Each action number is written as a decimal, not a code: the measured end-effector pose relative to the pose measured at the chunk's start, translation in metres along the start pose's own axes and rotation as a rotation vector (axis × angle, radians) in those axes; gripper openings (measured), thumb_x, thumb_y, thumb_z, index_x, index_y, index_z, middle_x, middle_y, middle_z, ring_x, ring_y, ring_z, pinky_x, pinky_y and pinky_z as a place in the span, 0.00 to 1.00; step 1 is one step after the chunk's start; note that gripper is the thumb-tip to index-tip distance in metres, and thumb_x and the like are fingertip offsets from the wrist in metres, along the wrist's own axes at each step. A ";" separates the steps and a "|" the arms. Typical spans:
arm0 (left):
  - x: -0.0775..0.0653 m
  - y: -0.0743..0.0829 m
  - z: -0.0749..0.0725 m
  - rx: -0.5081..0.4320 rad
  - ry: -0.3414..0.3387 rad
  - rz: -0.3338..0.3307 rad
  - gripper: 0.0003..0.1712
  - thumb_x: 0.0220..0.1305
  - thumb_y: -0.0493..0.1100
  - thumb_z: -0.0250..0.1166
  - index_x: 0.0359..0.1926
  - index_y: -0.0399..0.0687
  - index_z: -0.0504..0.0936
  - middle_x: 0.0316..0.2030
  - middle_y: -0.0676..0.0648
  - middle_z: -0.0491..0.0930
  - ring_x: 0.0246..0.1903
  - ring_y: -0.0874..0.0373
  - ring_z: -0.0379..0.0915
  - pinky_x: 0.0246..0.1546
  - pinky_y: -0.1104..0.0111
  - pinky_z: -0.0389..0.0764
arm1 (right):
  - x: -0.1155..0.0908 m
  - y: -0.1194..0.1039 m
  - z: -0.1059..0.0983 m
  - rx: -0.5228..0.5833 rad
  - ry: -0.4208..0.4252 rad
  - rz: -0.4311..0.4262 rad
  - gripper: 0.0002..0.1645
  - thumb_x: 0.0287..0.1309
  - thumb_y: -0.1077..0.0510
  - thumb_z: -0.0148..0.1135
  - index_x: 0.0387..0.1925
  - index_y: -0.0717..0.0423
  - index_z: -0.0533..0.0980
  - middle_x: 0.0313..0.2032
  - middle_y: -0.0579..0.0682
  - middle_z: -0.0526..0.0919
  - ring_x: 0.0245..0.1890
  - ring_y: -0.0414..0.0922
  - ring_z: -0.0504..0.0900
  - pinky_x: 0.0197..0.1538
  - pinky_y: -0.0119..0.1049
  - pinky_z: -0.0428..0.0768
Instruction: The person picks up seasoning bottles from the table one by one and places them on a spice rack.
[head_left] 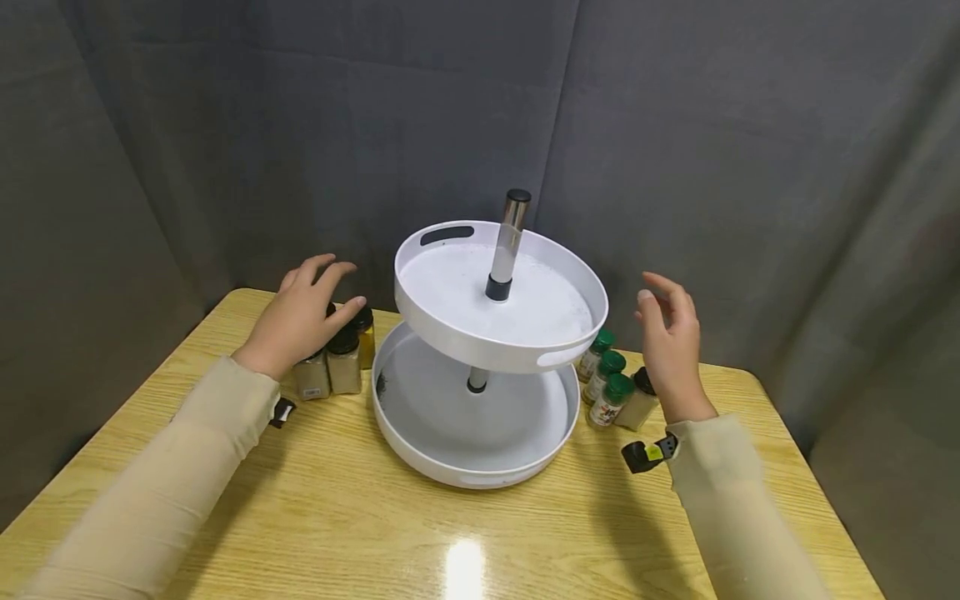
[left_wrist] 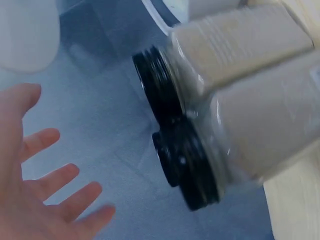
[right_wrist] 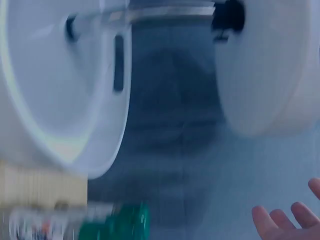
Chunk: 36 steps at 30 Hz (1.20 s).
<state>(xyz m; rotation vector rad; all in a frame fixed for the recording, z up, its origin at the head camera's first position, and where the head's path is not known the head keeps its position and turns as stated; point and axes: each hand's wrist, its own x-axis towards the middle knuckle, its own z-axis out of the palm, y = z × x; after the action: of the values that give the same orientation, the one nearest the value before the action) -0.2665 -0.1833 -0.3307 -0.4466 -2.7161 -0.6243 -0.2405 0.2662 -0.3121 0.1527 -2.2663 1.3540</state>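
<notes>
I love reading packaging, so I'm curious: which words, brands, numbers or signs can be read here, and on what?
None can be read.
Green-capped jars: printed labels, too small in the head view, blurred in the right wrist view.
Black-capped jar by the left hand: a small white label, too small to read.

Head view high, forward-down; wrist views close, sideways; head, right wrist share tiered tray [head_left: 453,296]

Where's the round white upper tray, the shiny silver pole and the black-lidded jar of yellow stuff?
Round white upper tray [head_left: 448,287]: head view, bare floor.
Shiny silver pole [head_left: 508,242]: head view, middle of shaft.
Black-lidded jar of yellow stuff [head_left: 366,347]: head view, its body.
</notes>
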 end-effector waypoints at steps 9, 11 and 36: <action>-0.024 0.003 0.010 -0.110 0.011 -0.012 0.28 0.76 0.50 0.59 0.68 0.38 0.70 0.70 0.27 0.57 0.67 0.27 0.56 0.64 0.35 0.64 | -0.014 -0.020 0.027 0.168 -0.063 -0.031 0.28 0.77 0.50 0.45 0.73 0.50 0.66 0.74 0.44 0.59 0.74 0.45 0.59 0.75 0.45 0.61; -0.029 0.004 0.012 -0.120 0.021 -0.010 0.27 0.76 0.49 0.60 0.67 0.38 0.71 0.70 0.28 0.58 0.67 0.27 0.56 0.64 0.35 0.65 | -0.016 -0.021 0.033 0.176 -0.059 -0.043 0.27 0.77 0.51 0.46 0.72 0.50 0.67 0.74 0.43 0.60 0.75 0.44 0.58 0.76 0.43 0.59; -0.052 -0.002 0.042 -0.029 0.052 0.066 0.26 0.69 0.45 0.68 0.60 0.33 0.75 0.57 0.29 0.72 0.55 0.32 0.70 0.58 0.42 0.73 | -0.029 -0.026 0.058 0.250 0.009 -0.061 0.25 0.74 0.58 0.43 0.64 0.57 0.76 0.71 0.43 0.66 0.74 0.40 0.59 0.76 0.43 0.55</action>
<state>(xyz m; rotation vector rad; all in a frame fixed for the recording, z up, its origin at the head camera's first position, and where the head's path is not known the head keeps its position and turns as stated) -0.2301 -0.1771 -0.3860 -0.5176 -2.6348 -0.6491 -0.2274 0.1994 -0.3276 0.2969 -2.0605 1.5975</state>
